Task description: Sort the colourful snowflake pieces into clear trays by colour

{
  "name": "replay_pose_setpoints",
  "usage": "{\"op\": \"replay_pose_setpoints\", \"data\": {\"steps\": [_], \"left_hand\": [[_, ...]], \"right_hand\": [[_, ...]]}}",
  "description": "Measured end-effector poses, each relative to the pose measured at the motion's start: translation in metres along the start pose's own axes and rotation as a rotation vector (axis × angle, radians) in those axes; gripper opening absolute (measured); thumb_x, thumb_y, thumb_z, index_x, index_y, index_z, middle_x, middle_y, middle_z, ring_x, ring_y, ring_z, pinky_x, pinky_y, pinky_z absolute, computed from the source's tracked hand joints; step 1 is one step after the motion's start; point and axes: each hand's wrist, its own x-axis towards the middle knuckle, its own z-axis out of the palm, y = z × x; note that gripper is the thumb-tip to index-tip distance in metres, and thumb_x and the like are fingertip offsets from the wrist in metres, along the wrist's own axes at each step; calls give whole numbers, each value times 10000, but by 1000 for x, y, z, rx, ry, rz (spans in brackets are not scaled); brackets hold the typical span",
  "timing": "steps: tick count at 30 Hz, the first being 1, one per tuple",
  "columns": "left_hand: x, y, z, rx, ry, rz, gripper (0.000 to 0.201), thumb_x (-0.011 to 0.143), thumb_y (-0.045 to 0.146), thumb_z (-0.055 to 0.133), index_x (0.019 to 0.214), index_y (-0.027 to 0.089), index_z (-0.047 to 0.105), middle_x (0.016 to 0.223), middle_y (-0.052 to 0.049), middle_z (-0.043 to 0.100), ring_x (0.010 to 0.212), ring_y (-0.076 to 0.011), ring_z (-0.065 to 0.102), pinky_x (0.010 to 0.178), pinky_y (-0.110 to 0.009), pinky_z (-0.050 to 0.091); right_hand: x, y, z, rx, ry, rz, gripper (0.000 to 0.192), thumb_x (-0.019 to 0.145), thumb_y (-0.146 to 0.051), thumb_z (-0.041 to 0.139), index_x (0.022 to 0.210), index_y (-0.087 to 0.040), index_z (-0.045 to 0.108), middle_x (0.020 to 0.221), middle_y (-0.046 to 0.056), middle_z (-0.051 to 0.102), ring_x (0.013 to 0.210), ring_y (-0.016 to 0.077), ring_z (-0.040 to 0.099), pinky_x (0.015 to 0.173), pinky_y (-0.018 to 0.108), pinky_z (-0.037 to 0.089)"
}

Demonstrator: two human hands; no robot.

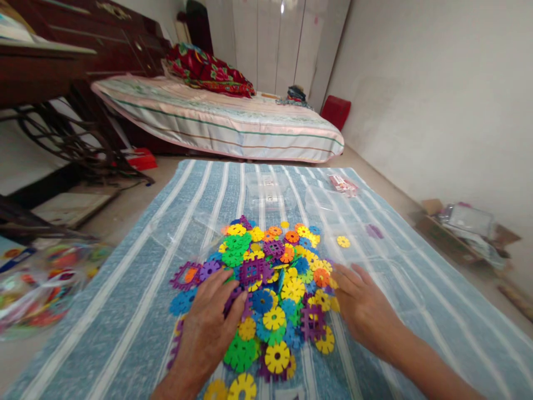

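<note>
Bag (37, 289) of bright pieces lies blurred at far left. Left hand (210, 325), fingers loosely spread, presses flat on the pile of plastic discs (270, 283) on the striped cloth (133, 289); right hand (364, 308), equally flat, touches the pile's right edge.

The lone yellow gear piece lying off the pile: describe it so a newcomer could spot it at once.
Start at the blue striped cloth spread on the floor, then find the heap of coloured gear pieces that both hands rest on. Just beyond the right hand, toward the far right of the heap, lies a single yellow gear piece. It alone sits apart from the heap, on clear plastic.
</note>
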Motion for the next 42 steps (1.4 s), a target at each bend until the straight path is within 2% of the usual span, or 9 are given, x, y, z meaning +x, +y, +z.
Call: {"op": "replay_pose_setpoints", "data": {"steps": [5,7,9,15,22,28,33,36,42], "left_hand": [[1,1,-2,0,0,9,285,874,371,493,921,134,644,1052,-139,657,1052,-262,593,903,-425,510],[1,1,-2,-6,2,14,294,873,370,492,919,125,647,1049,-148,657,1049,-267,593,901,-430,510],[1,1,-1,-16,3,12,294,873,372,489,915,127,648,1053,-147,657,1053,-267,592,906,-430,507],[-1,0,2,-29,2,-5,283,863,370,506,922,134,651,1064,-140,657,1059,-267,590,908,-432,504],[-2,2,2,-12,-1,4,253,861,335,517,907,122,647,1055,-153,655,1059,-272,586,904,-442,506],[-4,3,2,-15,4,5,234,858,323,531,936,127,633,1062,-147,648,1059,-269,576,893,-452,513],[-4,5,0,-14,-4,-4,227,868,317,514,936,131,626,1064,-146,644,1069,-270,570,892,-452,513],[-4,5,0,-14,-18,-6,231,872,317,503,940,133,625,1073,-144,645,1071,-271,571,895,-456,510],[-4,7,-1,-32,-39,-35,219,870,320,495,939,158,626,1096,-125,640,1102,-264,560,918,-451,496]], "right_hand": [[-9,25,-37,-150,95,163,253,873,-144,435,747,-164,653,1024,111,665,1102,276,554,1012,488,341],[-14,29,-46,-217,96,204,236,882,-205,463,751,-157,654,977,130,667,1050,303,576,959,508,383],[-16,25,-48,-170,108,186,205,883,-232,487,794,-158,656,959,125,668,1007,293,591,917,489,425],[-4,-17,-29,202,76,92,155,873,-156,486,883,-170,641,983,88,656,994,237,587,866,415,493],[7,-55,-6,410,26,90,99,824,-134,549,872,-178,624,972,70,646,972,234,587,875,438,508],[16,-71,-2,387,-34,119,167,761,-129,618,919,-181,621,1139,95,597,1172,291,485,987,502,431],[17,-77,1,399,-118,65,242,742,-107,629,969,-189,628,1230,93,551,1252,285,412,1028,477,398],[15,-79,7,389,-103,69,254,746,-107,624,982,-200,636,1268,100,524,1272,293,384,1026,486,392],[18,-86,19,374,-21,30,224,792,-130,585,995,-206,640,1233,121,539,1232,292,420,986,485,410]]}}
